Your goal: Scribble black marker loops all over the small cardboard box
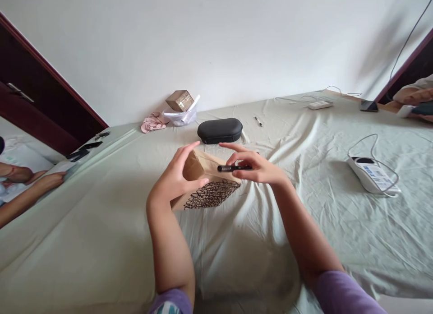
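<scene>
Marker (pixel 233 168) lay left-right over the paper bag (pixel 209 190), pinched in right hand (pixel 259 167). Left hand (pixel 177 178) gripped the bag's left side.

The cardboard box (pixel 209 192) lies on the bedsheet (pixel 101 223), marker (pixel 233 168) over it, hard case (pixel 219 130) behind, white device (pixel 372 175) well right.

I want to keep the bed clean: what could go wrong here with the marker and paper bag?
1. The black marker in the right hand is close to the pale bed sheet; a slip could stain it.
2. The left hand props the brown paper bag on soft, wrinkled fabric, so ink might bleed through.
</scene>
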The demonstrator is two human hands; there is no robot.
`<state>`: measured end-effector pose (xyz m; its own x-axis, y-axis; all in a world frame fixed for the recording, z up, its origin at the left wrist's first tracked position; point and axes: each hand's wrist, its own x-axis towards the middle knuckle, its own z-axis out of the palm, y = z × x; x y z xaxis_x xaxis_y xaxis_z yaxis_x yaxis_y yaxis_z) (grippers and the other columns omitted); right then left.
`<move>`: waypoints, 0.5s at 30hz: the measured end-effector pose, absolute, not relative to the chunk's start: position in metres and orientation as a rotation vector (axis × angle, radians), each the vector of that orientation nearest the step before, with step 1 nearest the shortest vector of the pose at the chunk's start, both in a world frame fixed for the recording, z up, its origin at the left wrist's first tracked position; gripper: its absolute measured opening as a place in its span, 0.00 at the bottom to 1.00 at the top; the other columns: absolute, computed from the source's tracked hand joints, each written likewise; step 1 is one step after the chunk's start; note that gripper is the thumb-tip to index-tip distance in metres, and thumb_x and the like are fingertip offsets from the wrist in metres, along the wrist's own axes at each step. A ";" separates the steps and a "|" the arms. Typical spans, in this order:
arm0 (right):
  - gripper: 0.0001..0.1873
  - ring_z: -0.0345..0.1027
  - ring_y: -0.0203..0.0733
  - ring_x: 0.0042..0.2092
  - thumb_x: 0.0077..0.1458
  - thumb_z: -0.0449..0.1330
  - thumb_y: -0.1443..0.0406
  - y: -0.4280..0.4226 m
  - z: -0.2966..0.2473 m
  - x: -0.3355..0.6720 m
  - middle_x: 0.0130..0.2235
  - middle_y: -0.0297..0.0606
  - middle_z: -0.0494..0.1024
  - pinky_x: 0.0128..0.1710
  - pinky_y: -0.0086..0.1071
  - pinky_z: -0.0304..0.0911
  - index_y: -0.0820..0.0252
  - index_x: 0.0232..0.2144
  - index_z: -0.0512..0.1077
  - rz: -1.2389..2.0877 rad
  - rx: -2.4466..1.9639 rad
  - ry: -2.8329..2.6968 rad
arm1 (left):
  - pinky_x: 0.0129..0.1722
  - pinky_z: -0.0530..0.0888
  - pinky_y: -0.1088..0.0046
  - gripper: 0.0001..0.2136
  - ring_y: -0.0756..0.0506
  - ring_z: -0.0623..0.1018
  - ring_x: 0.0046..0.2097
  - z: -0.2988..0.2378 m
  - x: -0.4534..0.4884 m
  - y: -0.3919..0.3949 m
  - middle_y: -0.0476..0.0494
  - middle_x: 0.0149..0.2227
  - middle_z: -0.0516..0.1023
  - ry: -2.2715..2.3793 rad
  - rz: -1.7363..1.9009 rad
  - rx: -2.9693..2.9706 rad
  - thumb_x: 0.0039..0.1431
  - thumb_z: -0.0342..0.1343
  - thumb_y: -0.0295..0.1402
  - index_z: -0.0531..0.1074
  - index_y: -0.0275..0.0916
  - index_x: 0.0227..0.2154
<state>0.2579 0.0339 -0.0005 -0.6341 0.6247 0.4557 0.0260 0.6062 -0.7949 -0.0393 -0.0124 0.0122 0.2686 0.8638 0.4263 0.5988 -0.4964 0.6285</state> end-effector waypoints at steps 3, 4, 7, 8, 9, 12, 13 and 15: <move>0.07 0.73 0.57 0.67 0.59 0.71 0.62 0.030 0.002 0.253 0.76 0.45 0.66 0.48 0.39 0.75 0.55 0.41 0.84 1.110 -0.451 -2.213 | 0.75 0.65 0.40 0.48 0.26 0.65 0.76 0.012 -0.028 -0.011 0.39 0.74 0.66 1.237 1.009 2.298 0.50 0.76 0.37 0.64 0.55 0.74; 0.07 0.73 0.57 0.66 0.59 0.71 0.62 0.030 0.001 0.253 0.75 0.46 0.67 0.47 0.39 0.75 0.56 0.40 0.84 1.124 -0.447 -2.222 | 0.75 0.66 0.40 0.47 0.26 0.66 0.75 0.011 -0.028 -0.011 0.38 0.73 0.67 1.231 1.018 2.311 0.50 0.76 0.38 0.65 0.55 0.74; 0.07 0.69 0.60 0.70 0.59 0.71 0.61 0.037 -0.002 0.258 0.72 0.48 0.71 0.47 0.39 0.75 0.56 0.39 0.83 1.059 -0.510 -2.179 | 0.73 0.68 0.39 0.45 0.26 0.70 0.72 0.007 -0.038 -0.006 0.37 0.69 0.70 1.291 1.154 2.257 0.49 0.77 0.41 0.68 0.53 0.71; 0.08 0.69 0.60 0.69 0.59 0.71 0.60 0.041 -0.004 0.261 0.72 0.48 0.71 0.48 0.39 0.74 0.56 0.39 0.83 1.008 -0.563 -2.116 | 0.72 0.69 0.40 0.46 0.26 0.71 0.70 0.004 -0.044 -0.001 0.36 0.68 0.71 1.309 1.257 2.187 0.48 0.78 0.43 0.69 0.52 0.71; 0.09 0.72 0.59 0.67 0.59 0.71 0.59 0.044 -0.006 0.264 0.71 0.48 0.72 0.47 0.39 0.74 0.56 0.39 0.82 0.955 -0.624 -2.020 | 0.70 0.71 0.41 0.46 0.27 0.73 0.69 0.000 -0.050 0.005 0.36 0.67 0.71 1.315 1.389 2.092 0.47 0.78 0.45 0.69 0.52 0.70; 0.12 0.78 0.45 0.46 0.59 0.70 0.55 0.052 -0.011 0.274 0.71 0.47 0.71 0.37 0.36 0.70 0.55 0.41 0.80 0.866 -0.748 -1.642 | 0.66 0.76 0.49 0.46 0.31 0.77 0.65 -0.014 -0.061 0.030 0.36 0.63 0.74 1.194 2.025 1.623 0.46 0.76 0.52 0.69 0.50 0.68; 0.12 0.76 0.39 0.39 0.59 0.70 0.55 0.053 -0.012 0.275 0.71 0.46 0.71 0.32 0.34 0.67 0.55 0.41 0.79 0.879 -0.755 -1.546 | 0.65 0.77 0.50 0.44 0.32 0.77 0.65 -0.019 -0.061 0.038 0.37 0.62 0.74 1.112 2.201 1.465 0.48 0.73 0.54 0.67 0.50 0.68; 0.13 0.67 0.30 0.31 0.58 0.71 0.55 0.053 -0.014 0.276 0.73 0.46 0.68 0.26 0.31 0.59 0.55 0.40 0.78 0.955 -0.733 -1.459 | 0.60 0.80 0.50 0.42 0.32 0.77 0.65 -0.025 -0.058 0.053 0.37 0.63 0.74 0.974 2.297 1.284 0.51 0.69 0.55 0.64 0.53 0.68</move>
